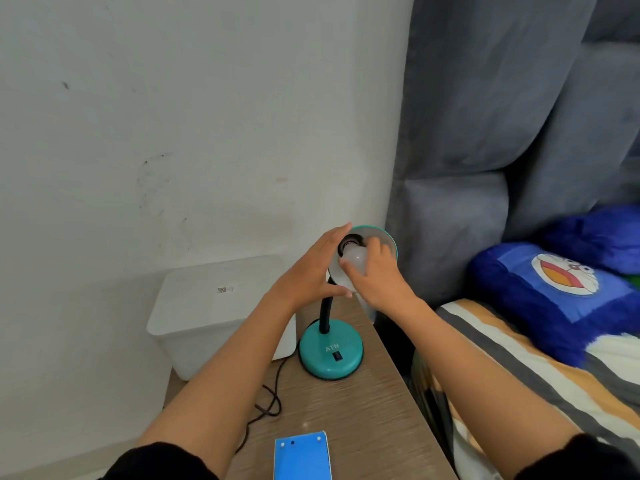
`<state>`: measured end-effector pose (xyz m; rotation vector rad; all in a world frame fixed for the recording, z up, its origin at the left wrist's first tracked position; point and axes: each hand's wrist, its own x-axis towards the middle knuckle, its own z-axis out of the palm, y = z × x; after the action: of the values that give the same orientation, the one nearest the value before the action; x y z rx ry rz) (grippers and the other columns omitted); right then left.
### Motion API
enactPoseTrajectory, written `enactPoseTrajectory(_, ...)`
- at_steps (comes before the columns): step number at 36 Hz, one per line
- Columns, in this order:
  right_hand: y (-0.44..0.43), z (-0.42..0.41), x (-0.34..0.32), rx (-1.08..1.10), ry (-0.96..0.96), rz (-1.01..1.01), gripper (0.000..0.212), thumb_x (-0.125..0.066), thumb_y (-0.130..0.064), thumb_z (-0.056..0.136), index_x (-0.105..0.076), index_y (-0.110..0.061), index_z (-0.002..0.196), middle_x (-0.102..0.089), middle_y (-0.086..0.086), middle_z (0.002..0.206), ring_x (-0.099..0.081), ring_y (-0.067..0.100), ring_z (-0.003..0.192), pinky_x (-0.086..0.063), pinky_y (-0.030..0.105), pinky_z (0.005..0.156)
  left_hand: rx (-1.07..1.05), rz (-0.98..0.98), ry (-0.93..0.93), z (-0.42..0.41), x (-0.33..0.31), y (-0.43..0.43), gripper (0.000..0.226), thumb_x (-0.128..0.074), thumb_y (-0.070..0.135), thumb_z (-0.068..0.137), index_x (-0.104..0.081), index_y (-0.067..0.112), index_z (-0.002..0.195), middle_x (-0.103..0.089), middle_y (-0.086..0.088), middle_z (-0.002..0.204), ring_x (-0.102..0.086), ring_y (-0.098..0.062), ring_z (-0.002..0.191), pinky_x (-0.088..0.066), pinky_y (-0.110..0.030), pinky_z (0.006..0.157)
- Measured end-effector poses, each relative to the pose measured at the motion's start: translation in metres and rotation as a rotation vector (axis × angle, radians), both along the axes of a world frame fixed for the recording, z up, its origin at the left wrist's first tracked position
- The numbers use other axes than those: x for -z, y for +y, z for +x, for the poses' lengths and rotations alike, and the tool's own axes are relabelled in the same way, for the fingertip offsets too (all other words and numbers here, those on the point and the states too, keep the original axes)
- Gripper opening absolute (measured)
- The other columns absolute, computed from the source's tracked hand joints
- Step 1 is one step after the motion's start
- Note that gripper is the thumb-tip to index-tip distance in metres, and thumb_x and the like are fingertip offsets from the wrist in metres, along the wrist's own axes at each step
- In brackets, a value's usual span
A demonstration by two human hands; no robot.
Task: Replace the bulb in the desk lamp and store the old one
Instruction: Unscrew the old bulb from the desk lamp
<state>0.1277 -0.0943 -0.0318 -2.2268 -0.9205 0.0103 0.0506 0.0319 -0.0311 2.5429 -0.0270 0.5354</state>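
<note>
Wood surface (346, 410) beside bed (519, 358), white wall. Right hand (375, 275) grasps bulb (355, 261) inside lamp shade (388, 242); left hand (311, 271) grasps shade.

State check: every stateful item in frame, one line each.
White frosted bulb: at the shade's socket, gripped by right hand.
Teal desk lamp shade: tilted toward the camera, steadied by left hand.
Lamp: unlit.
Blue cardboard box: lying flat on the wooden table.
White plastic bin: lid on.
</note>
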Motion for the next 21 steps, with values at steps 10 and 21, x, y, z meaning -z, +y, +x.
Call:
enactPoseTrajectory(10,0.004,-0.004,0.0,0.02,-0.431,-0.357,0.063,-0.058,-0.025,0.086,-0.026,-0.016,0.14,-0.037,0.019,0.131,-0.036,0.034,0.117,-0.039,0.039,0.097,-0.017,-0.011,0.003,-0.003,-0.001,0.0,0.106,-0.08,0.022,0.07,-0.008,0.023,0.148,-0.017,0.004,0.154,-0.016,0.001,0.136,-0.014,-0.01,0.107)
enactPoseTrajectory(21,0.009,0.004,-0.004,0.015,-0.104,-0.045,0.045,-0.044,-0.035,0.094,-0.035,-0.015,0.133,-0.035,0.016,0.13,-0.038,0.036,0.117,-0.042,0.047,0.098,-0.004,-0.003,0.001,0.0,0.003,0.003,0.108,-0.081,0.02,0.069,-0.007,0.022,0.148,-0.017,0.002,0.154,-0.013,0.011,0.127,-0.007,0.01,0.096)
